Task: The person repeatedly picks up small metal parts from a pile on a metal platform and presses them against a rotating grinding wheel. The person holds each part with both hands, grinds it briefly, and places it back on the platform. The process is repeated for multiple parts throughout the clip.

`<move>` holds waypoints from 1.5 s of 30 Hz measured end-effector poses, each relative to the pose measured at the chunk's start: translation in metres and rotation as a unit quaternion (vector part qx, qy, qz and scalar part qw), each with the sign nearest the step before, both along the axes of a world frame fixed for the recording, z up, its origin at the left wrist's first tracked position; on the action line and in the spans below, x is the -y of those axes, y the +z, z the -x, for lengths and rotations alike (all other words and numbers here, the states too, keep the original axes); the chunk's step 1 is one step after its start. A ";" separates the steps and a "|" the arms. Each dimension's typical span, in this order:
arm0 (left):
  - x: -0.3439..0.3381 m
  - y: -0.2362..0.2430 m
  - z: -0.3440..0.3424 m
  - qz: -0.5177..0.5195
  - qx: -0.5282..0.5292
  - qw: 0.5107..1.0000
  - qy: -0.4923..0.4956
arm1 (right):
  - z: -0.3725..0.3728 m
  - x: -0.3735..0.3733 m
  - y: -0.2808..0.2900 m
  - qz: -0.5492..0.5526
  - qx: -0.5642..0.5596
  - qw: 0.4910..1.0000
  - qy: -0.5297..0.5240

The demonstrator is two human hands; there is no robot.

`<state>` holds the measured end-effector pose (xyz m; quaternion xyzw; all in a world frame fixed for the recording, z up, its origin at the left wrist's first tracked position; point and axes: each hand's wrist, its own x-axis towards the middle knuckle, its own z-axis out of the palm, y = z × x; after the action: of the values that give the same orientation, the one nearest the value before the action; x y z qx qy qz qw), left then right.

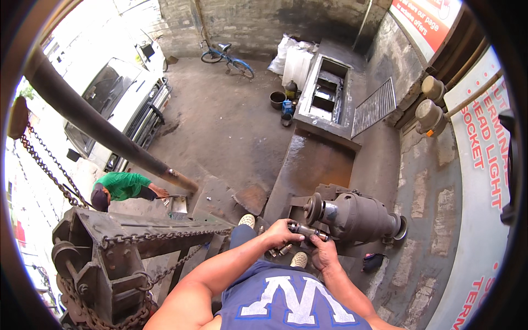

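Note:
My left hand [282,234] and my right hand [324,252] are both closed around a short cylindrical metal part [309,231], held level in front of my body. The left fingers wrap its left end, and the right thumb and fingers grip it near the right end. Its exact kind is too small to make out. Several similar shiny metal pieces [284,250] lie just below the left hand. Right beside the held part stands a large grey bench grinder [356,216] with a round wheel at each end.
A steel frame with chains [118,242] stands at my left. Beyond it a person in a green shirt [124,186] bends over a metal box [178,204]. Farther off are a white vehicle [113,96], a blue bicycle [226,55], a concrete basin [352,91] and a metal grate [375,107].

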<state>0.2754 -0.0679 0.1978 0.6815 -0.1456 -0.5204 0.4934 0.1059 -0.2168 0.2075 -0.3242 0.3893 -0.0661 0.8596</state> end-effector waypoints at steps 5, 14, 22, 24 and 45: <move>0.011 0.007 -0.001 -0.022 0.016 0.999 -0.019 | -0.001 0.004 0.010 -0.002 -0.039 0.999 -0.024; 0.000 -0.001 0.007 0.046 0.036 0.998 0.008 | -0.004 0.005 0.027 -0.064 0.010 0.998 0.016; -0.006 0.015 -0.002 0.001 0.002 1.000 0.023 | -0.017 -0.005 0.032 -0.042 -0.007 0.998 0.038; -0.003 0.013 0.001 0.001 0.024 1.000 -0.008 | -0.014 -0.001 0.033 -0.021 -0.035 0.999 0.020; -0.007 0.028 0.001 -0.048 -0.053 0.995 0.070 | -0.019 0.008 0.026 0.038 -0.067 0.991 0.107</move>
<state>0.2741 -0.0607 0.2254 0.6844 -0.0463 -0.5264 0.5023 0.1252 -0.2247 0.2330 -0.3998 0.4062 0.0339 0.8210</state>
